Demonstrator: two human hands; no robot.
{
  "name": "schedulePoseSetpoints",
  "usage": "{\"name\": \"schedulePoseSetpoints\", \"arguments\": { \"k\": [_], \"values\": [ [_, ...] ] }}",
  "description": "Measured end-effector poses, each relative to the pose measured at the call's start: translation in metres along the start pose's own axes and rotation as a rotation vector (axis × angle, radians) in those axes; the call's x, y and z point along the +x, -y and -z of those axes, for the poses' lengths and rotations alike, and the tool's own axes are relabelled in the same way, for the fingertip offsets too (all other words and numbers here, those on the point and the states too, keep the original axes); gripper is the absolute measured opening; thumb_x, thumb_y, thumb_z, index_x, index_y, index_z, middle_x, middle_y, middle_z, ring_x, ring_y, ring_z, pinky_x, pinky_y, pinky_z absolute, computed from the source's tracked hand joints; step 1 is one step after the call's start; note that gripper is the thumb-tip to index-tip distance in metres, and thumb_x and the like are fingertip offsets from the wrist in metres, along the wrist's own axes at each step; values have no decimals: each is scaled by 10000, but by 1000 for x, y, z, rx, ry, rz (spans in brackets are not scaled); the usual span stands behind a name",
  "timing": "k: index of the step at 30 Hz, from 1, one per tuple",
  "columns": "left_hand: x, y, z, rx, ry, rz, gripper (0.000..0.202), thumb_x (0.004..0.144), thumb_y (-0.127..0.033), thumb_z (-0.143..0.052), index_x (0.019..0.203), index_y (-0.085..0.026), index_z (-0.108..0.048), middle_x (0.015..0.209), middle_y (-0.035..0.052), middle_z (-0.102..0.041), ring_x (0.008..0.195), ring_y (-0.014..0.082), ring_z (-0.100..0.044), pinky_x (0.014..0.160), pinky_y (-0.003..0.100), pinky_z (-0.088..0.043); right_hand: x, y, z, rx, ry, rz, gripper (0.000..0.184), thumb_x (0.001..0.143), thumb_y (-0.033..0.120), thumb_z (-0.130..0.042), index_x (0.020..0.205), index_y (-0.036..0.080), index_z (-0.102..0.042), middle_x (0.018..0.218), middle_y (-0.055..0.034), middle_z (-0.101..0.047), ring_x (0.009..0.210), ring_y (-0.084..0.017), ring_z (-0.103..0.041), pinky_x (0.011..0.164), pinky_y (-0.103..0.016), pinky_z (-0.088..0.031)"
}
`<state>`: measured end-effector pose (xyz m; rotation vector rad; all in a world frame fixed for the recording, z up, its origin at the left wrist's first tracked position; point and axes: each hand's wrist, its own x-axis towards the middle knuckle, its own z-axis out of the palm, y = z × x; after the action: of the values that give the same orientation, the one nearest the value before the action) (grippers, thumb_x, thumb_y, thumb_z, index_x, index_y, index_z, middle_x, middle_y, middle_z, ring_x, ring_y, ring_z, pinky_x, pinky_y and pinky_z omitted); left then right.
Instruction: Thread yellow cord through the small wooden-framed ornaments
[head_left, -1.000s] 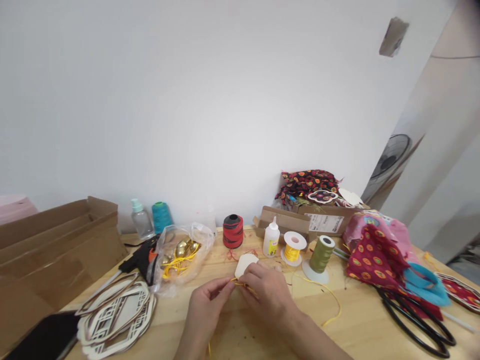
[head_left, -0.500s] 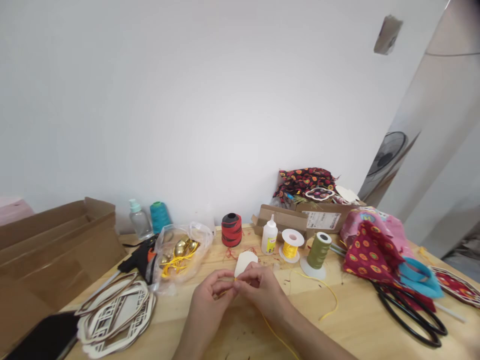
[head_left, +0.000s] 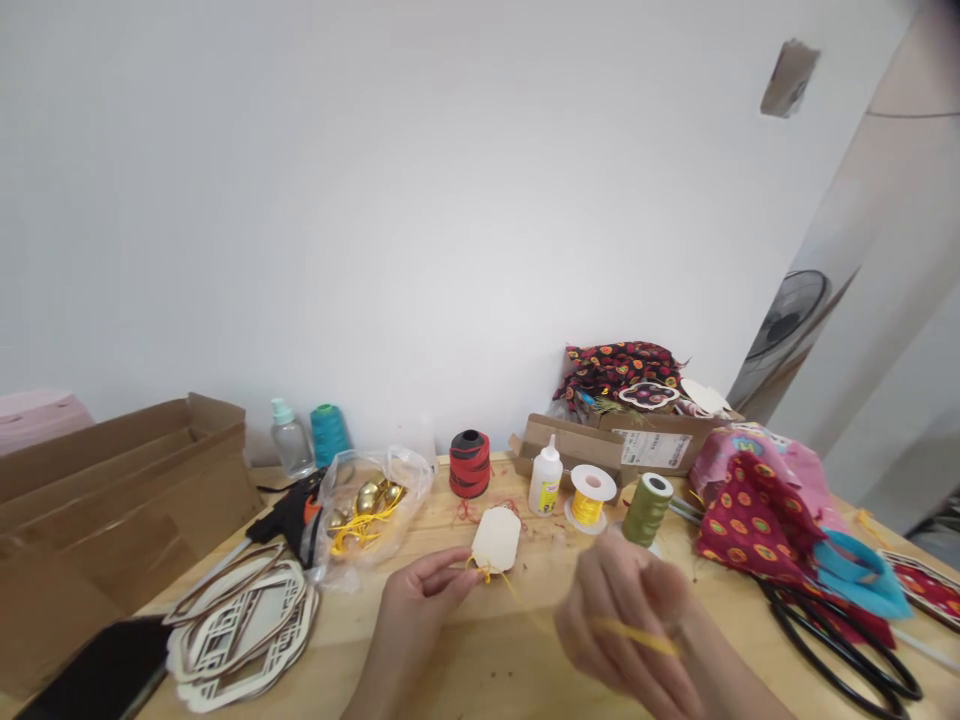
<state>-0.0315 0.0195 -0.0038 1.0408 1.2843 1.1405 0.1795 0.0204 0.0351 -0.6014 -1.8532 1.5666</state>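
A cream wooden tag (head_left: 496, 538) with a loop of yellow cord (head_left: 484, 570) at its lower left edge stands just above the table. My left hand (head_left: 424, 600) pinches the cord at the tag's lower left corner. My right hand (head_left: 622, 625) is blurred by motion, well to the right of the tag. Its fingers close on a length of yellow cord (head_left: 634, 635). The cord's stretch between the tag and my right hand is faint.
On the wooden table stand a glue bottle (head_left: 546, 478), a yellow cord spool (head_left: 589, 497), an olive thread cone (head_left: 647, 510) and a red-black spool (head_left: 469, 464). A bag of gold beads (head_left: 367, 510), wooden frames (head_left: 240, 630) and black-handled scissors (head_left: 832, 640) lie nearby.
My right hand has moved away to the right from the tag, drawing the yellow cord with it. My hands were close together at the tag before. My left hand stays at the tag.
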Motion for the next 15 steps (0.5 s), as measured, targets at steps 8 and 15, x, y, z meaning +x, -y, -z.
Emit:
{"name": "schedulePoseSetpoints", "arguments": {
  "k": [8,15],
  "values": [
    [1,2,0,-16,32,-25,319,501,-290,-705,782,-146,-670,658,40,-715,674,200,-637,644,264,-470,35,-19,-21,-739,-394,-69,372,535,419,-674,805,169,-620,739,-46,-590,606,-136,-482,523,-218,-342],
    [1,1,-3,42,67,-59,181,512,-253,-681,658,-146,-683,699,50,-712,695,202,-625,657,266,-471,39,-33,-34,-957,-263,-9,250,776,205,-470,568,170,-603,506,2,-527,484,-92,-435,466,-186,-275]
  ]
}}
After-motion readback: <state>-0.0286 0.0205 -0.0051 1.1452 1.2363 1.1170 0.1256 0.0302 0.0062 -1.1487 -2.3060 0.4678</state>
